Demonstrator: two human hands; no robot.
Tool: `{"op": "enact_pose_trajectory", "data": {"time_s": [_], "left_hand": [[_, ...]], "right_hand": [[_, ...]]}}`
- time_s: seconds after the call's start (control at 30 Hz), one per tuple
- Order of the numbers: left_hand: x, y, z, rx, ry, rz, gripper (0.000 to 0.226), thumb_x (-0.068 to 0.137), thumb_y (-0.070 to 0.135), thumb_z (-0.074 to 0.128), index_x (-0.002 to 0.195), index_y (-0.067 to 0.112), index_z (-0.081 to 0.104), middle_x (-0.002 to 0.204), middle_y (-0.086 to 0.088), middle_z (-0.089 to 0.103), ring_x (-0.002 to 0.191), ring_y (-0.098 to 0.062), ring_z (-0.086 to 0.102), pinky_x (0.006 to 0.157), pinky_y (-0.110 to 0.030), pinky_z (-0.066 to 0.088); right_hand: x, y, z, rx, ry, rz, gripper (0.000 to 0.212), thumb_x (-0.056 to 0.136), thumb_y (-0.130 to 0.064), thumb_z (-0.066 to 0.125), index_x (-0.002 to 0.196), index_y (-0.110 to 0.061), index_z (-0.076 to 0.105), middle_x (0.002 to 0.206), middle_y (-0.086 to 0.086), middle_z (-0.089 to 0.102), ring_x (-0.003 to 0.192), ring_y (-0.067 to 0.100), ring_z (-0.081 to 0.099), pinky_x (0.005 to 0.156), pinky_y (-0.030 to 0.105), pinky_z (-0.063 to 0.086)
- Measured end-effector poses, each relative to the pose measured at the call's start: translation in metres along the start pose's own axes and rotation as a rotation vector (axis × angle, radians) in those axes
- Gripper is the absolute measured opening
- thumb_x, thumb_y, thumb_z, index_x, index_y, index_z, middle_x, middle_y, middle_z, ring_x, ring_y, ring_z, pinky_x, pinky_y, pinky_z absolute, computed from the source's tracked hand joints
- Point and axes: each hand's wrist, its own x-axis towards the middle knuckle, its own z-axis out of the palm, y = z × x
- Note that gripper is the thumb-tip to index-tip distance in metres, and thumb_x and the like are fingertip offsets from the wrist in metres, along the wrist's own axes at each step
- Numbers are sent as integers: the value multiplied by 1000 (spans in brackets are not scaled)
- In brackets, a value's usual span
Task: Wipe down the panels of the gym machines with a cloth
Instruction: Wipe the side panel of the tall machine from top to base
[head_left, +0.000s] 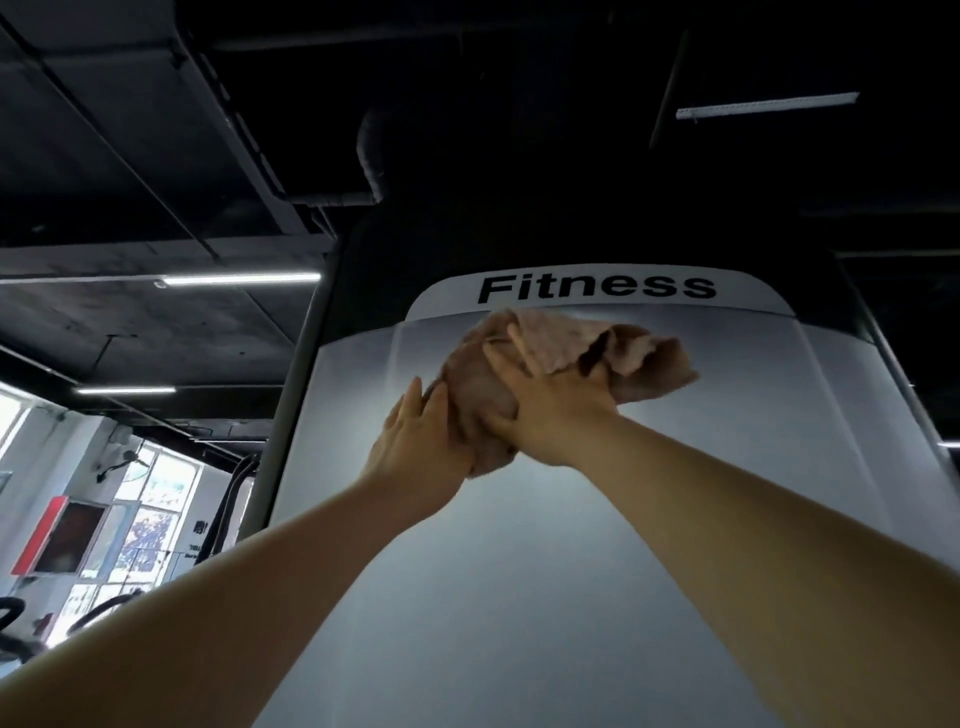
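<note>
A tall silver-grey machine panel (571, 545) fills the middle of the view, with a white strip reading "Fitness" at its top. A crumpled tan cloth (639, 358) is held against the upper part of the panel, just below the lettering. My right hand (550, 410) presses flat on the cloth, fingers spread over it. My left hand (415, 441) lies against the cloth's lower left side with straight fingers. Both arms reach up from the bottom of the view.
A dark upright post (306, 384) runs along the panel's left edge. Black ceiling ducts and strip lights (239, 279) are overhead. Far left are windows with posters (150, 525), a red box (41, 540) and black cables of other machines.
</note>
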Motion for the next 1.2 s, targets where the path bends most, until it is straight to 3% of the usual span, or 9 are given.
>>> {"op": "enact_pose_trajectory", "data": {"time_s": [0.13,0.27,0.53,0.63,0.73,0.87,1.03,1.13,1.2], "left_hand": [[1,15,4,154,-130,60,76,91,29,51,150,22,4,157,3,-10,145,-17,-4,114,-35,15],[-2,15,8,146,-149,92,74,92,24,51,150,19,4,157,7,-10,145,-14,-3,114,-33,16],[1,9,-2,-105,34,77,56,91,7,43,144,22,30,152,3,29,138,-16,28,109,-28,24],[0,20,0,-89,134,115,56,93,7,40,145,20,25,155,0,20,141,-17,19,113,-33,20],[-1,37,7,-14,239,170,60,95,14,40,148,19,13,158,1,-6,144,-19,5,114,-37,19],[5,64,20,29,246,221,58,98,26,36,148,21,7,156,2,-15,144,-23,8,113,-37,24],[16,80,39,94,134,385,60,96,37,37,146,14,16,154,-5,10,140,-22,21,110,-35,30],[23,80,48,288,37,436,74,88,56,40,145,15,16,148,-5,21,135,-24,28,111,-36,28],[25,84,51,493,-25,426,88,84,66,40,147,16,6,151,-6,15,138,-25,21,114,-40,21]], "right_hand": [[-13,65,-2,113,52,257,69,92,-63,19,146,-39,-16,152,-7,-31,144,32,5,108,64,8],[-34,75,-1,202,54,405,64,97,-52,19,145,-36,-21,154,-3,-26,143,32,-12,109,67,1],[-101,-36,24,174,-45,-124,73,91,-44,35,148,-32,-10,157,-6,-6,142,27,10,109,59,10],[-68,-43,19,96,-11,-232,68,90,-48,36,149,-27,9,156,-1,12,139,29,20,110,57,15],[-43,-35,12,-28,81,-245,69,93,-51,29,150,-20,5,156,8,12,143,32,7,114,56,8],[-21,-2,-1,-140,51,-141,72,96,-43,33,149,-20,-11,157,8,-10,144,33,-8,114,57,7],[0,68,-6,33,38,101,76,94,-49,38,147,-35,-14,155,-4,-24,145,30,-5,106,67,11],[-13,99,-6,170,130,245,68,93,-62,23,148,-37,-10,156,-7,-19,144,29,6,109,61,8],[-22,111,-6,192,141,283,68,93,-63,21,148,-38,-9,156,-9,-19,144,29,9,110,61,6]]}}
